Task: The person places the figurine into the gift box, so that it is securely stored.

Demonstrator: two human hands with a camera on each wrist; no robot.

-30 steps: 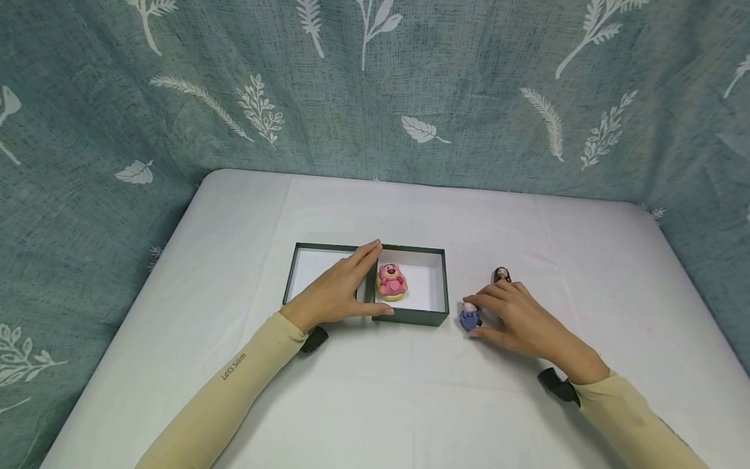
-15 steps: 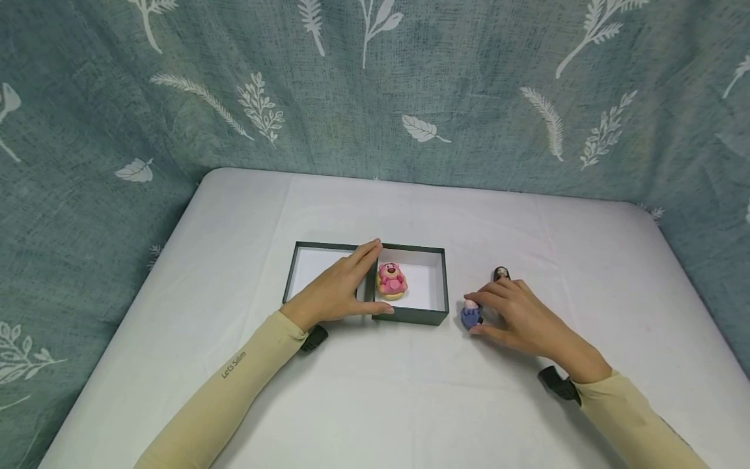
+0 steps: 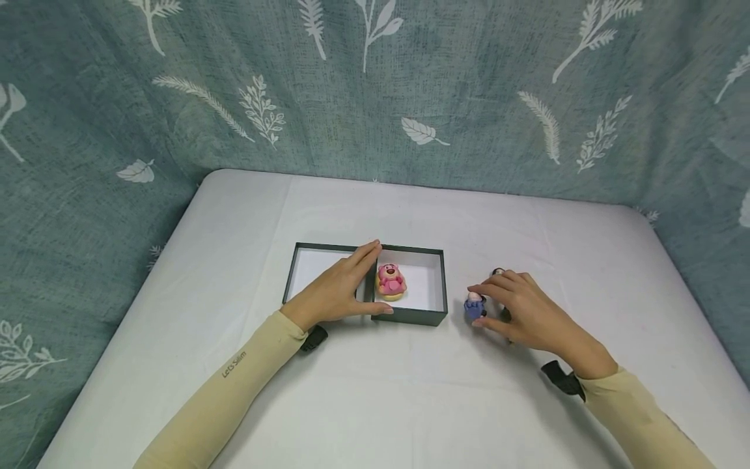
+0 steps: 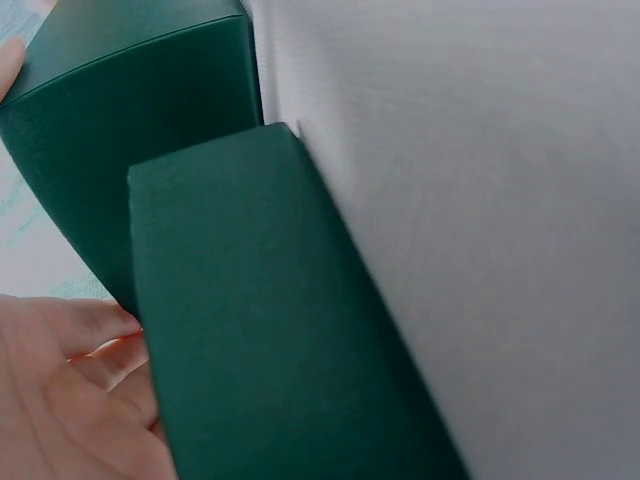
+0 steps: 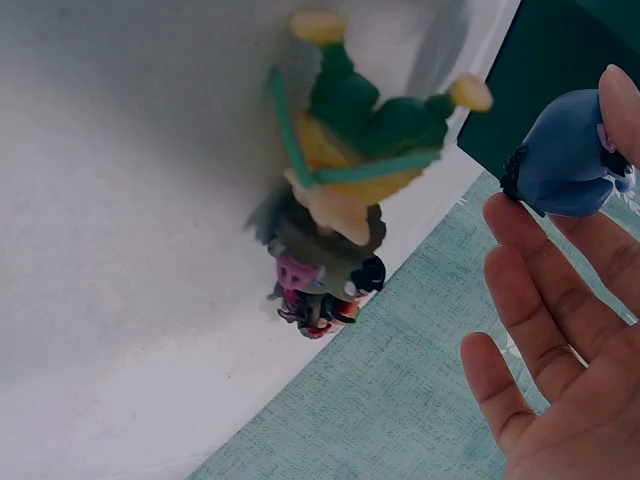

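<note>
In the head view, my left hand (image 3: pixel 333 291) spans the dark green box (image 3: pixel 413 317), thumb at its near wall and fingertips at its far wall. A pink bear figurine (image 3: pixel 390 283) with a yellow base lies in this box, at the left. My right hand (image 3: pixel 523 314) pinches a small blue figurine (image 3: pixel 474 307) between thumb and fingers, right of the box. The right wrist view shows the blue figurine (image 5: pixel 565 155) with black tufts, its other fingers spread below. Behind that hand a dark-haired figurine (image 3: pixel 498 271) is mostly hidden.
A second shallow green tray (image 3: pixel 310 260), white inside, adjoins the box on its left, partly under my left hand. In the right wrist view, a figurine with green trousers (image 5: pixel 370 120) and a few others (image 5: pixel 315 290) stand in a row on the white table (image 5: pixel 120 250).
My right hand has risen slightly and shifted a little right and away from me, with the blue figurine in it. My left hand has stayed at the box.
</note>
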